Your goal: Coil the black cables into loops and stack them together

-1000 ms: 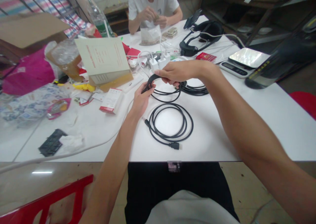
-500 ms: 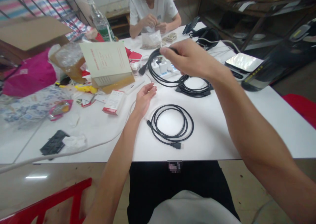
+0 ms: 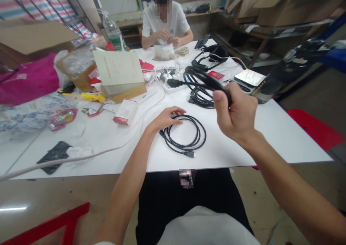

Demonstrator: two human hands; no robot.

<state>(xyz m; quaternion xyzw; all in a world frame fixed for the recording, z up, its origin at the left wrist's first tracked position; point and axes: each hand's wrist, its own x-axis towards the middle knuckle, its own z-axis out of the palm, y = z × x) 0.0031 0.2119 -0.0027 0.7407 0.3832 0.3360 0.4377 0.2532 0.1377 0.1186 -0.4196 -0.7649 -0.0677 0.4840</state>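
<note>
My right hand (image 3: 236, 111) is closed around a coiled black cable (image 3: 205, 76), held up above the table. Its plug (image 3: 174, 83) points left and the coil is blurred. On the white table (image 3: 238, 149) lies a black HDMI cable (image 3: 184, 147), wound in loose loops, its metal-tipped plug (image 3: 191, 154) toward the front edge. My left hand (image 3: 171, 117) is over the upper left of these loops, thumb and fingers apart. Whether it touches the cable I cannot tell. Behind the raised cable sits another black cable coil (image 3: 200, 99), partly hidden.
A power strip (image 3: 173, 88), a digital scale (image 3: 250, 78) and a dark bottle (image 3: 270, 83) stand farther back. To the left are a red-and-white box (image 3: 125, 111), a standing booklet (image 3: 119, 70) and a white cord (image 3: 108, 158). Across the table sits a person (image 3: 166, 25).
My right hand has come right and nearer with the coiled cable, away from the coil at the back. My left hand has moved down and right onto the loops' edge. The view has shifted.
</note>
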